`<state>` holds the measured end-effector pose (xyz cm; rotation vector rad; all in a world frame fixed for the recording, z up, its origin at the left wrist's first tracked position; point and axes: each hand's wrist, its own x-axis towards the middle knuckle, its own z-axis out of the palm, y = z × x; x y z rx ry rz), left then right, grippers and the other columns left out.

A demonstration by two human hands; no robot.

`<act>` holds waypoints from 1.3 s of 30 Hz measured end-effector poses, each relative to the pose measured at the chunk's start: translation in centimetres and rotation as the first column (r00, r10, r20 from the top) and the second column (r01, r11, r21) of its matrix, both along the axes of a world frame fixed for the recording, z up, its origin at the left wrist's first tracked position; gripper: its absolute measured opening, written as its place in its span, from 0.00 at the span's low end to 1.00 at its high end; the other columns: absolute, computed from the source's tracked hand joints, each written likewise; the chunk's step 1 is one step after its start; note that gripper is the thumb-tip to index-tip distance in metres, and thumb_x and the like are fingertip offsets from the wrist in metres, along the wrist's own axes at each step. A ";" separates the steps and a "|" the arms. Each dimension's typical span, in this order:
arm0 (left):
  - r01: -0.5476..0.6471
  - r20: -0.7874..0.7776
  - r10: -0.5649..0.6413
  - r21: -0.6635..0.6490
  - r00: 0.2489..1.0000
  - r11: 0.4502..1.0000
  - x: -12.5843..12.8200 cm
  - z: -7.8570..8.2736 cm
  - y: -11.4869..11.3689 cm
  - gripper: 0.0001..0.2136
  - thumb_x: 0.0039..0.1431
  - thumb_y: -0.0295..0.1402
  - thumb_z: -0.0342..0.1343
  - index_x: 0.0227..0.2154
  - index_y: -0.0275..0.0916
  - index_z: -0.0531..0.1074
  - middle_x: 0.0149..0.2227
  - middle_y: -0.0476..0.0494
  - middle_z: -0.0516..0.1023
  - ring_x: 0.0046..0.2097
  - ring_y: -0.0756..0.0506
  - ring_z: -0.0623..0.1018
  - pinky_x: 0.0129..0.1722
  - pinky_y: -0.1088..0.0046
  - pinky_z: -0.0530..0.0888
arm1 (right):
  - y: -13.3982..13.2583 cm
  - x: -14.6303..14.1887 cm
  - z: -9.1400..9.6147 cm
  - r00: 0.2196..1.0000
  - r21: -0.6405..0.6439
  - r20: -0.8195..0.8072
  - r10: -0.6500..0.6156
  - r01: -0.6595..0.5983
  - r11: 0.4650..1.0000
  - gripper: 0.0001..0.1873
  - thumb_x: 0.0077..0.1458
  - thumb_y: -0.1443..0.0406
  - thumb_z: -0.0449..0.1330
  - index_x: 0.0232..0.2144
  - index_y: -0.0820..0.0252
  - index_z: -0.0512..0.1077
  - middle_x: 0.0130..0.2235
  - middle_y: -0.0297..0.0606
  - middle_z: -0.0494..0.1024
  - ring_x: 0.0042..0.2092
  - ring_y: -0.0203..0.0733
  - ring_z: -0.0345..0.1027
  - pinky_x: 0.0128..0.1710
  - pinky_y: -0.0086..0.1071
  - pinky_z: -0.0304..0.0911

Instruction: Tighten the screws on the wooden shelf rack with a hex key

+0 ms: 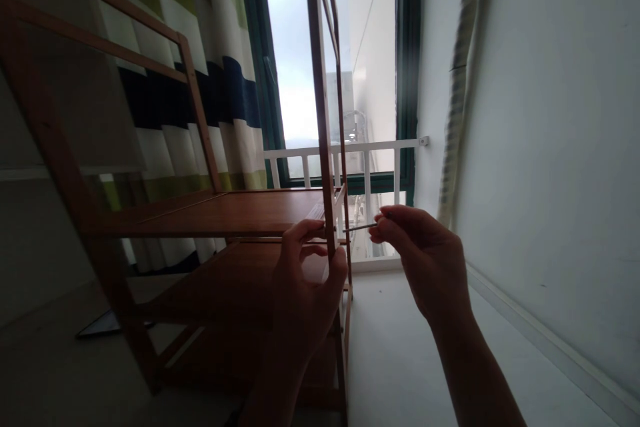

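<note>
A reddish-brown wooden shelf rack (260, 209) stands on the left, with several boards between slim posts. My left hand (307, 287) is curled around its near right post (326, 147), fingers on the inner side below the upper board and thumb on the near side. A small dark fitting (334, 229) shows in the post by those fingertips; its kind is unclear. In a pinch of thumb and fingers, my right hand (425, 247) holds a thin metal rod (361, 227). The rod lies nearly level and points left at the fitting, its tip just short of the post.
A white wall (550, 113) rises on the right, with a wrapped pipe (457, 80) down it. Behind the rack are a white railing (370, 146), a green-framed window (407, 67) and a striped curtain (200, 100). A dark flat object (103, 325) lies on the floor at left.
</note>
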<state>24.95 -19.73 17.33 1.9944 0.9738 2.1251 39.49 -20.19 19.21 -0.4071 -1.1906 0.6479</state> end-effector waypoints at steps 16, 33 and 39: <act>0.157 0.049 -0.152 -0.129 0.987 0.979 -0.1 0.9 -1.2 0.23 0.52 0.33 0.60 0.52 0.43 0.62 0.39 0.45 0.78 0.37 0.46 0.79 0.35 0.70 0.78 | -1.0 -1.8 0.0 0.956 0.042 -0.007 -0.294 0.294 0.955 0.07 0.47 0.70 0.65 0.32 0.56 0.76 0.31 0.30 0.80 0.32 0.32 0.75 0.34 0.24 0.73; -0.309 -0.096 0.301 -0.085 0.949 0.947 -0.4 1.3 -0.4 0.25 0.45 0.42 0.61 0.44 0.40 0.59 0.38 0.44 0.70 0.30 0.47 0.73 0.27 0.68 0.73 | -0.1 -1.9 -0.4 0.954 0.127 -0.011 -0.301 0.300 0.946 0.08 0.47 0.71 0.65 0.32 0.55 0.76 0.33 0.29 0.80 0.34 0.32 0.76 0.35 0.23 0.73; -0.277 -0.065 0.273 -0.051 0.960 0.960 -0.1 1.0 -0.5 0.23 0.47 0.40 0.59 0.44 0.39 0.59 0.36 0.45 0.70 0.33 0.46 0.72 0.31 0.68 0.72 | -0.5 -1.7 -0.3 0.943 0.124 0.012 -0.333 0.329 0.936 0.09 0.46 0.72 0.65 0.31 0.55 0.77 0.32 0.29 0.80 0.33 0.32 0.76 0.34 0.23 0.73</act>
